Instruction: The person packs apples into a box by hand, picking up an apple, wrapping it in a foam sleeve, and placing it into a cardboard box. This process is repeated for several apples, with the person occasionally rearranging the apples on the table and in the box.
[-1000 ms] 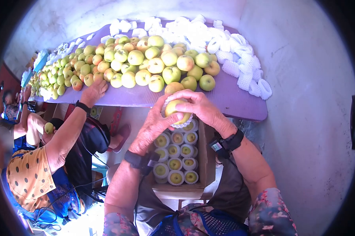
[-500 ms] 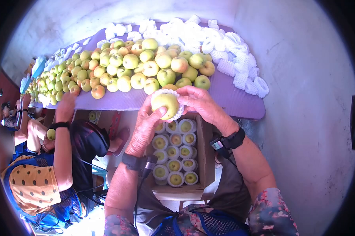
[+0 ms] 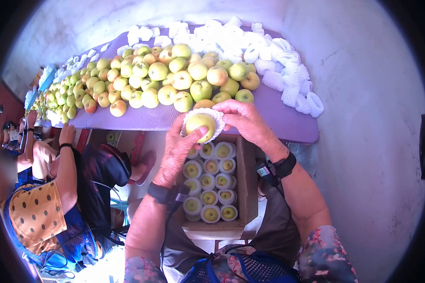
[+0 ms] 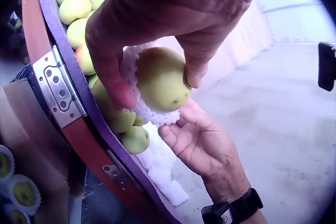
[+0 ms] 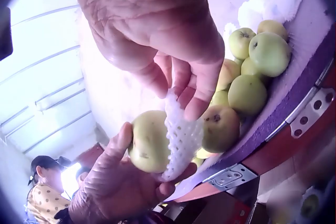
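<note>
My left hand [image 3: 175,150] grips a yellow-green apple [image 3: 199,127] over the near edge of the table, thumb across its front. Around the back and right side of the apple sits a white foam net sleeve [image 5: 181,134], while the apple's front is bare. With thumb and fingertips, my right hand [image 3: 246,122] pinches the rim of that sleeve, as the right wrist view shows. Behind both hands lies a large heap of loose green and blush apples [image 3: 158,71].
Below my hands stands a cardboard box [image 3: 248,188] holding rows of sleeved apples [image 3: 208,197]. More foam sleeves [image 3: 288,78] lie along the back and right of the purple-covered table [image 3: 288,127]. At left sits another person [image 3: 38,217]; a wall [image 3: 363,141] rises at right.
The apple has been turned and its sleeve now shows round its back and right. My right fingers have moved from the apple to the sleeve's rim. The other person's hand has drawn back from the apples.
</note>
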Demonstrator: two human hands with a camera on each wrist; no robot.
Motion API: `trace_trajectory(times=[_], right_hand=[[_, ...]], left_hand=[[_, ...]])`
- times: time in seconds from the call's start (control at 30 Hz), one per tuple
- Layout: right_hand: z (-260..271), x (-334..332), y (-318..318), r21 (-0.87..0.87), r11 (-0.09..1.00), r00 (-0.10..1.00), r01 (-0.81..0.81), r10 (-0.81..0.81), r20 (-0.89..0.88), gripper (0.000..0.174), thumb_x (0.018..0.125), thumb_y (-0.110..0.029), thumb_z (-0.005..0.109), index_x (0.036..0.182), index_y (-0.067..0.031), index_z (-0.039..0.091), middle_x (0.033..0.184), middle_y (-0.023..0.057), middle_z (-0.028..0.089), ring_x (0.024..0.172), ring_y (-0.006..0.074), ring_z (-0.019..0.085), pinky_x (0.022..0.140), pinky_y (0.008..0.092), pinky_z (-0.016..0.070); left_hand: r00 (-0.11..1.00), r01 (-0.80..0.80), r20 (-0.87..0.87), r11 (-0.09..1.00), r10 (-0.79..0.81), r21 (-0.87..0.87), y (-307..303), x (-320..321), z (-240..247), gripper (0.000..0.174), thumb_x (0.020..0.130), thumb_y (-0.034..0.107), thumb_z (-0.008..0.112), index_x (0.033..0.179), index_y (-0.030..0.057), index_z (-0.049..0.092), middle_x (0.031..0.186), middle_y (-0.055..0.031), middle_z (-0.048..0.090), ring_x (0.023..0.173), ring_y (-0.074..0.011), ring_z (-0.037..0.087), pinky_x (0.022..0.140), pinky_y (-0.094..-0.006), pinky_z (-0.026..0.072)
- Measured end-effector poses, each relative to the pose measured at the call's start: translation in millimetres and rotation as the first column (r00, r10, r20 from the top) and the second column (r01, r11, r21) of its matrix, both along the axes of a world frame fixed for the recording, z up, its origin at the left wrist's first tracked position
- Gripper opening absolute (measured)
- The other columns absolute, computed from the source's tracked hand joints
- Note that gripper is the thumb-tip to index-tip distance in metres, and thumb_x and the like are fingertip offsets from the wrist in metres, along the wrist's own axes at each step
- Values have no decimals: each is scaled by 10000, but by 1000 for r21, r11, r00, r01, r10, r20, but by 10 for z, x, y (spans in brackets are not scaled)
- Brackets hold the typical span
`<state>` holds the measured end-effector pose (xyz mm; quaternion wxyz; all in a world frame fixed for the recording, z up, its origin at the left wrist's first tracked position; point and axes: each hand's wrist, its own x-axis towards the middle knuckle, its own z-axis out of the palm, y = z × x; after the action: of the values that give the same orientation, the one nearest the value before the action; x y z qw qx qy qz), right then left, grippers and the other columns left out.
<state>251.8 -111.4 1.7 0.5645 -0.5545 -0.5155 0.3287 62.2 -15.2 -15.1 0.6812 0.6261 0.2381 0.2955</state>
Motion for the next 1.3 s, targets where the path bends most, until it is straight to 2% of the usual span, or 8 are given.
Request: trace_trajectory(times=[0.33, 0.43, 0.53, 0.73, 0.83, 1.03, 1.13, 1.3], right_hand=[[-116, -260, 50, -122, 977, 980, 175, -160, 119, 370, 848, -82, 642, 1197, 0, 550, 962, 104, 638, 819, 154, 623, 761, 288, 522], [-160, -296, 70, 56, 976, 942, 211, -218, 255, 321, 842, -50, 606, 1157, 4, 569, 931, 108, 647, 832, 161, 630, 769, 307, 520], [-142, -279, 79, 169, 946, 905, 276, -315, 285, 272, 781, 22, 531, 1044, 5, 593, 882, 185, 651, 817, 299, 657, 738, 383, 519], [-120, -257, 91, 299, 922, 807, 245, -365, 464, 257, 802, 42, 493, 1021, 11, 624, 966, 150, 660, 858, 244, 655, 782, 333, 513], [-89, -298, 89, 326, 912, 832, 250, -375, 409, 234, 780, 47, 486, 973, 14, 615, 904, 203, 629, 848, 357, 628, 772, 402, 510], [-91, -251, 51, 96, 970, 972, 222, -229, 60, 257, 810, -13, 557, 1059, 4, 619, 987, 146, 635, 914, 260, 623, 833, 371, 502], [-12, -326, -7, 42, 976, 930, 214, -217, 296, 407, 802, -81, 651, 1190, -15, 551, 1128, 125, 603, 1020, 210, 593, 897, 346, 489], [-86, -408, 35, 31, 999, 1000, 30, -30, -1, 652, 739, -108, 757, 1305, -56, 438, 1196, 109, 561, 1125, 183, 544, 973, 327, 456]], left_hand=[[986, -50, 147, 981, 79, -189, -36, 55, -12, 656, 834, 295, 737, 1353, 41, 427, 1172, -95, 576, 978, -172, 631, 667, -266, 578], [996, 21, 91, 986, -5, -167, -38, 41, 6, 681, 819, 302, 743, 1358, 41, 417, 1175, -101, 573, 976, -181, 632, 678, -282, 580], [990, 143, 41, 969, -138, -201, 29, 17, -57, 708, 801, 308, 752, 1359, 36, 413, 1157, -100, 581, 971, -181, 634, 683, -294, 581], [989, 145, 62, 956, -134, -256, 8, 65, -103, 714, 794, 299, 756, 1355, 20, 414, 1130, -94, 595, 937, -169, 635, 657, -282, 566], [993, 99, 81, 963, -81, -251, 4, 76, -157, 708, 797, 289, 755, 1357, 21, 415, 1145, -91, 592, 962, -172, 630, 724, -287, 555], [978, 116, 197, 960, -66, -256, 26, 86, -144, 676, 810, 270, 748, 1349, 21, 425, 1193, -99, 575, 1063, -188, 599, 869, -341, 521], [972, 140, 221, 955, -83, -260, 62, 74, -148, 673, 813, 270, 750, 1346, 18, 428, 1211, -107, 567, 1080, -191, 594, 883, -350, 521], [970, 142, 230, 953, -80, -268, -6, 108, -128, 632, 877, 333, 688, 1354, 15, 422, 1231, -102, 563, 1090, -203, 594, 909, -349, 518]])
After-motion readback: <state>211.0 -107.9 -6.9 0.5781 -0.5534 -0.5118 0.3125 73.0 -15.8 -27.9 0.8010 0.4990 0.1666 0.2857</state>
